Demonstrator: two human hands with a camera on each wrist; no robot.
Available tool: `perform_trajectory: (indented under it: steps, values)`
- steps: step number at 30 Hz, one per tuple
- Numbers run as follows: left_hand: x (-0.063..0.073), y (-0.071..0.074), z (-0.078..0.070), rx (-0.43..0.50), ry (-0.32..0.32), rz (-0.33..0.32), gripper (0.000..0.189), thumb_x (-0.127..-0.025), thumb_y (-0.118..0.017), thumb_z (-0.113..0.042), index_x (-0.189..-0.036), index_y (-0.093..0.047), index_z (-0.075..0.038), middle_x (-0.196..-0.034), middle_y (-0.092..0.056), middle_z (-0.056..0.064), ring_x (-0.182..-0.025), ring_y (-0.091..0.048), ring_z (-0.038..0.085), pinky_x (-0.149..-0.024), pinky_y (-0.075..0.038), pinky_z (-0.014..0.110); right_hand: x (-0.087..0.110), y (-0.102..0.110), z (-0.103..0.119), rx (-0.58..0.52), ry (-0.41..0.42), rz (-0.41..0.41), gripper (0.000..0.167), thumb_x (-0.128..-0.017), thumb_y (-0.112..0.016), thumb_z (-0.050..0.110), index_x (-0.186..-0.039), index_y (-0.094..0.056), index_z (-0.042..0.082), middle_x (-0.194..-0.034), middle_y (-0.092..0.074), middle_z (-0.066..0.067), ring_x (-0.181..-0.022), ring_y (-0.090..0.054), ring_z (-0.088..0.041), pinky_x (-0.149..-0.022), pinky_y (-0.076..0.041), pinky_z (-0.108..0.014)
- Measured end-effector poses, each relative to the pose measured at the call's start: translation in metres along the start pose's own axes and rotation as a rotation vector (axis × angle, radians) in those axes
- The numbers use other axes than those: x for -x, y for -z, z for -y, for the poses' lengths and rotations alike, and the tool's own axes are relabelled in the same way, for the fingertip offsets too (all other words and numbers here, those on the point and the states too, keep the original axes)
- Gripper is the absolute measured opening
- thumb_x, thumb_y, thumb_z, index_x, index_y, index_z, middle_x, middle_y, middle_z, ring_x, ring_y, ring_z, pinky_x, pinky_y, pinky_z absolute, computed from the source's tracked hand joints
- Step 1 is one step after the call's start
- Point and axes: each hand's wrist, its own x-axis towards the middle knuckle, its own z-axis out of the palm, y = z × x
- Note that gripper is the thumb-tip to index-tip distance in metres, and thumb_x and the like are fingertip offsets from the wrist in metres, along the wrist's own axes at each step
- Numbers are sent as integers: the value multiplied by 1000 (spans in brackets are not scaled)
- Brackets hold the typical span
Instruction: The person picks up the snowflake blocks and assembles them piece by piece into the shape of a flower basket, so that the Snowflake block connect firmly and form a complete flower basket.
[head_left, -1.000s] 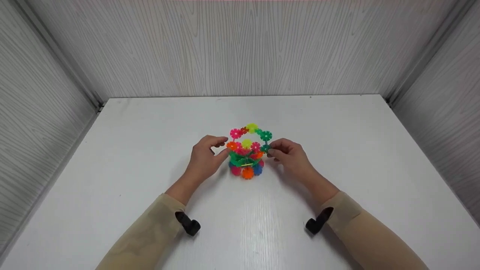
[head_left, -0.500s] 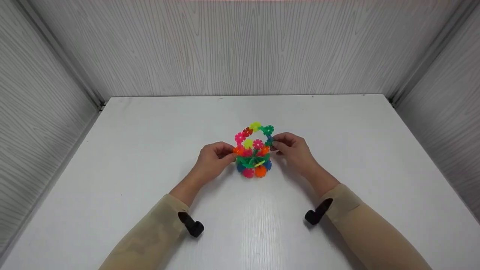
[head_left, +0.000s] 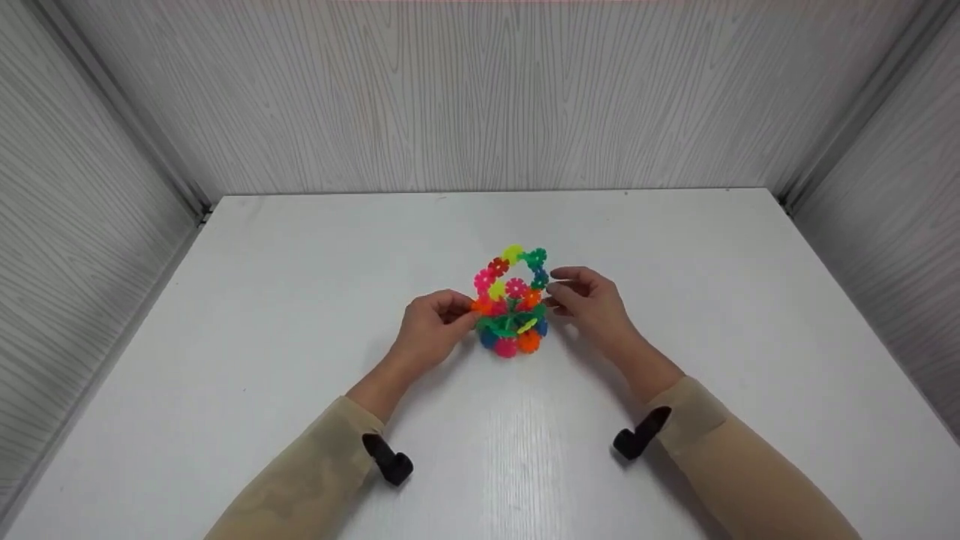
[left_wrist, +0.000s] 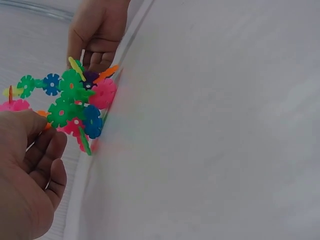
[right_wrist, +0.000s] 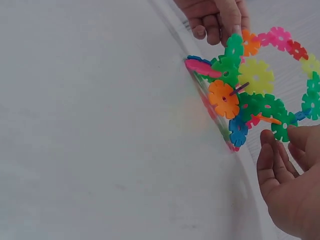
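Observation:
A small basket (head_left: 512, 324) built from snowflake-shaped interlocking plastic discs stands upright on the white table. It has green, pink, orange, blue and yellow discs, and a hoop-like handle (head_left: 499, 265) of linked discs arches over it. On its left side my left hand (head_left: 429, 330) pinches an orange disc between thumb and fingertips. My right hand (head_left: 600, 306) is at the right side, thumb and index finger parted just beside the handle's lower end. In the right wrist view, its thumb tip comes right up to a green disc (right_wrist: 284, 126) and the other fingers lie loosely bent below.
The white table (head_left: 480, 457) reaches back to a grey wood-grain wall (head_left: 480, 97), with similar panels on the left and right. Both forearms wear beige sleeves, each with a small black wrist device (head_left: 388, 459) strapped near the cuff.
The basket has shifted slightly right and turned. My left hand moved in and took hold of the orange disc, while the right hand loosened its pinch on the handle end.

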Motion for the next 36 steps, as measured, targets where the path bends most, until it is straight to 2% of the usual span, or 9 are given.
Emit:
perform_trajectory:
  steps: [5, 9, 13, 16, 22, 25, 28, 32, 36]
  values:
    - [2, -1, -1, -2, -3, -22, 9, -97, -80, -16, -105, -78, -14, -100, -72, 2, -94, -64, 24, -81, -59, 29, 17, -3, 5, 81, 99, -31, 41, -102, -74, 22, -136, -63, 3, -125, -69, -15, -110, -70, -26, -93, -59, -28]
    - [2, -1, -2, 0, -6, -37, 8, -96, -81, -16, -103, -78, -14, -99, -73, 1, -93, -65, 24, -80, -60, 29, 28, -14, 9, 197, 175, -19, 37, -98, -80, 24, -129, -69, 7, -120, -70, -6, -112, -65, -24, -93, -58, -30]
    - [2, -2, -2, 3, -7, -35, 8, -96, -81, -16, -104, -78, -15, -99, -73, 1, -94, -65, 24, -81, -60, 29, 32, -22, 9, 282, 190, 13, 39, -94, -84, 24, -128, -71, 10, -122, -70, -4, -115, -63, -23, -97, -56, -34]
    - [2, -3, -1, 8, -7, -32, 8, -96, -80, -16, -104, -78, -15, -99, -73, 1, -94, -65, 24, -81, -60, 28, 31, -23, 8, 293, 182, 15, 37, -94, -84, 21, -127, -71, 10, -123, -70, -5, -117, -63, -23, -99, -55, -36]
    - [4, 0, 0, 6, -4, -43, 8, -96, -81, -18, -104, -79, -16, -98, -73, 1, -93, -65, 24, -80, -60, 30, 30, -25, 8, 299, 219, -32, 32, -97, -81, 19, -126, -72, 9, -123, -70, -5, -118, -62, -24, -99, -55, -38]
    - [5, 2, 0, 11, -6, -41, 9, -96, -81, -18, -105, -79, -16, -99, -73, 1, -94, -65, 24, -81, -60, 30, 32, -31, 8, 353, 321, -56, 30, -96, -81, 21, -123, -74, 10, -121, -71, -2, -118, -61, -24, -99, -54, -42]
    - [6, 5, 1, 20, -16, -31, 11, -97, -81, -17, -107, -80, -16, -101, -73, 1, -95, -65, 24, -82, -60, 29, 33, -40, 7, 430, 493, -47, 26, -94, -84, 20, -117, -77, 10, -114, -74, -2, -115, -62, -23, -98, -54, -47]
    - [7, 11, 3, 27, -34, -23, 13, -97, -81, -18, -110, -81, -15, -102, -75, 0, -95, -65, 24, -81, -60, 29, 31, -54, 9, 546, 697, -19, 23, -91, -87, 20, -110, -80, 9, -107, -76, -4, -111, -62, -22, -98, -54, -47]
    - [7, 16, 3, 31, -46, -32, 15, -97, -80, -18, -111, -83, -14, -103, -76, 0, -95, -66, 24, -80, -61, 28, 30, -67, 10, 671, 782, -30, 27, -85, -92, 23, -108, -81, 11, -107, -77, -3, -113, -60, -25, -99, -49, -47]
